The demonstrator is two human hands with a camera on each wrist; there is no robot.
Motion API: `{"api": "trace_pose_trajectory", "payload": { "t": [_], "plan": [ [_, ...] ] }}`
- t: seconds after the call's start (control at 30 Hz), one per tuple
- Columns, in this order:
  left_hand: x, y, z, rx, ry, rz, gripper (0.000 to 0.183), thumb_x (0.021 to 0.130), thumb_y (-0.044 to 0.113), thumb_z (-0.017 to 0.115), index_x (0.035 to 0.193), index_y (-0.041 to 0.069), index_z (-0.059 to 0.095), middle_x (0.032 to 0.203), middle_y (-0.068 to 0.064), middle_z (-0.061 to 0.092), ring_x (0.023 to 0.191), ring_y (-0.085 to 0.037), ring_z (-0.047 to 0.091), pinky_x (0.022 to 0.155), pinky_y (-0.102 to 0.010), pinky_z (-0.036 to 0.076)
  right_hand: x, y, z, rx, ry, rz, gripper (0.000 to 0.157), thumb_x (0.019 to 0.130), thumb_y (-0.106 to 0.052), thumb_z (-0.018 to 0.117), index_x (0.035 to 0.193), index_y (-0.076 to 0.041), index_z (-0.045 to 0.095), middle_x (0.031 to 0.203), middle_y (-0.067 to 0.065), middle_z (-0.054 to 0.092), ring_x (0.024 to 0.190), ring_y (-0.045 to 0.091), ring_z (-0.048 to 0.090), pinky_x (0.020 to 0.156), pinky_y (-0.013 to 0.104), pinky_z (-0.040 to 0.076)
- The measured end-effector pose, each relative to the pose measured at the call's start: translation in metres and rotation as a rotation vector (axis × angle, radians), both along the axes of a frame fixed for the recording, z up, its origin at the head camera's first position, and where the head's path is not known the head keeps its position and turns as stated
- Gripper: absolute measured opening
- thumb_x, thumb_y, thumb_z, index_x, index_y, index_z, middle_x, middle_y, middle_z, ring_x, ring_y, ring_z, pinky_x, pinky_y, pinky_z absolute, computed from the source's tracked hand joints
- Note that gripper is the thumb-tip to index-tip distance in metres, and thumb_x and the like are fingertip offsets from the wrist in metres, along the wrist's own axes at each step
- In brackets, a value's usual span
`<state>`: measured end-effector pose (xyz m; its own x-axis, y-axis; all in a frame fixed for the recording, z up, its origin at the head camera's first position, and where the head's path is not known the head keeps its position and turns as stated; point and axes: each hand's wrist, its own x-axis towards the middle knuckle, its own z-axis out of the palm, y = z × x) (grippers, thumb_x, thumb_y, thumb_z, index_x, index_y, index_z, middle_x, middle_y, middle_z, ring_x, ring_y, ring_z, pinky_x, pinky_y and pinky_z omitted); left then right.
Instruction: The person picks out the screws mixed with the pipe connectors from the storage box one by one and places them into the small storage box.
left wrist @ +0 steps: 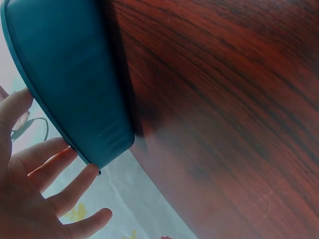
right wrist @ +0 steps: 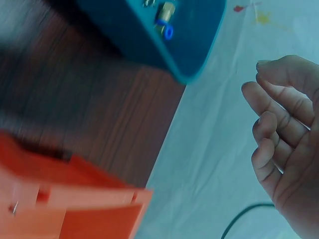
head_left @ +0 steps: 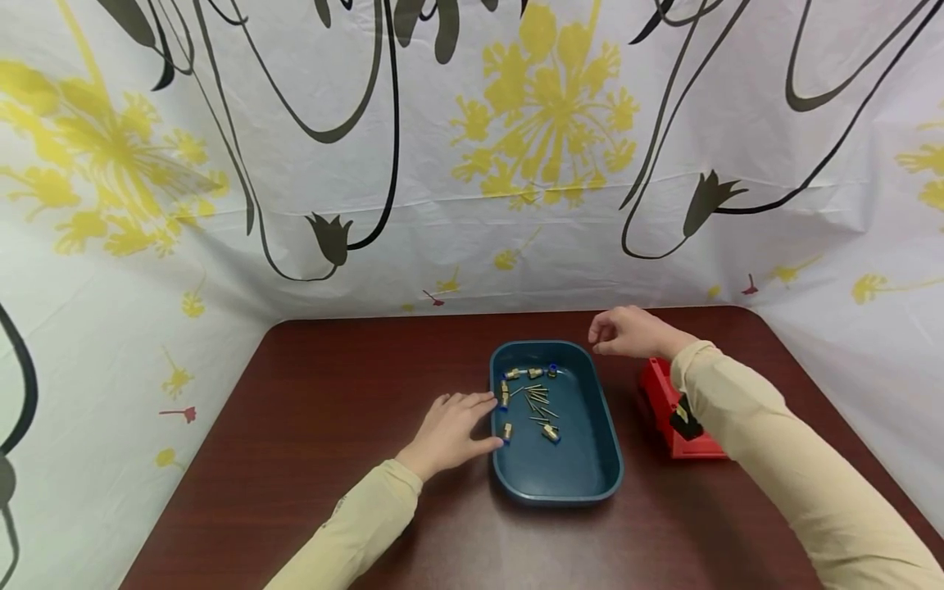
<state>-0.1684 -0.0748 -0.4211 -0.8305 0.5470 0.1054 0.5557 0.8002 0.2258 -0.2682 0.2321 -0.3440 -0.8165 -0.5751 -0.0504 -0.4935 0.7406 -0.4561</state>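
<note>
A dark blue tray (head_left: 578,471) stands on the table, holding several brass fittings (head_left: 551,433) with blue ends and a loose group of thin brass-coloured screws (head_left: 538,398). At the tray's left rim, my left hand (head_left: 451,430) has its fingers spread, fingertips right at the edge. The left wrist view shows the same hand (left wrist: 45,184) against the tray's outer wall (left wrist: 75,84). Beyond the tray's far right corner, my right hand (head_left: 627,331) hovers with loosely bent fingers. Nothing shows between those fingers in the right wrist view, where the hand (right wrist: 291,129) is near the tray corner.
Right of the tray sits a red bin (head_left: 656,397), partly covered by the right forearm. A small black device (head_left: 686,419) shows beneath that sleeve. The dark wooden table (head_left: 332,393) backs onto a white patterned cloth (head_left: 457,238).
</note>
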Motion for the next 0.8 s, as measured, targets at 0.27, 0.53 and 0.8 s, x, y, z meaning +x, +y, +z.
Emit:
{"api": "trace_pose_trajectory", "payload": {
  "t": [0.27, 0.53, 0.8],
  "plan": [
    [0.000, 0.000, 0.001, -0.003, 0.005, -0.005, 0.060, 0.078, 0.049, 0.059, 0.126, 0.013, 0.051, 0.128, -0.001, 0.046, 0.113, -0.023, 0.044, 0.090, -0.047, 0.031, -0.004, -0.030, -0.010, -0.012, -0.035, 0.055, 0.007, 0.079, -0.012, 0.063, 0.086, -0.012, 0.061, 0.075, -0.004, 0.058, 0.066, 0.012, 0.052, 0.061, 0.030, 0.044],
    [-0.001, 0.000, -0.001, -0.002, -0.001, -0.006, 0.061, 0.078, 0.049, 0.059, 0.126, 0.013, 0.051, 0.128, -0.001, 0.046, 0.112, -0.022, 0.044, 0.090, -0.047, 0.031, -0.005, -0.056, -0.027, -0.030, -0.076, 0.110, 0.009, 0.080, -0.008, 0.061, 0.089, -0.006, 0.062, 0.074, -0.004, 0.057, 0.065, 0.011, 0.052, 0.061, 0.029, 0.044],
    [-0.001, 0.000, -0.001, -0.012, 0.004, -0.002, 0.061, 0.078, 0.050, 0.059, 0.126, 0.013, 0.051, 0.127, -0.001, 0.047, 0.111, -0.022, 0.045, 0.089, -0.047, 0.032, -0.003, -0.075, -0.044, -0.052, -0.070, 0.144, 0.008, 0.079, -0.005, 0.060, 0.086, -0.005, 0.063, 0.075, -0.003, 0.057, 0.066, 0.011, 0.053, 0.062, 0.028, 0.044]
  ]
}}
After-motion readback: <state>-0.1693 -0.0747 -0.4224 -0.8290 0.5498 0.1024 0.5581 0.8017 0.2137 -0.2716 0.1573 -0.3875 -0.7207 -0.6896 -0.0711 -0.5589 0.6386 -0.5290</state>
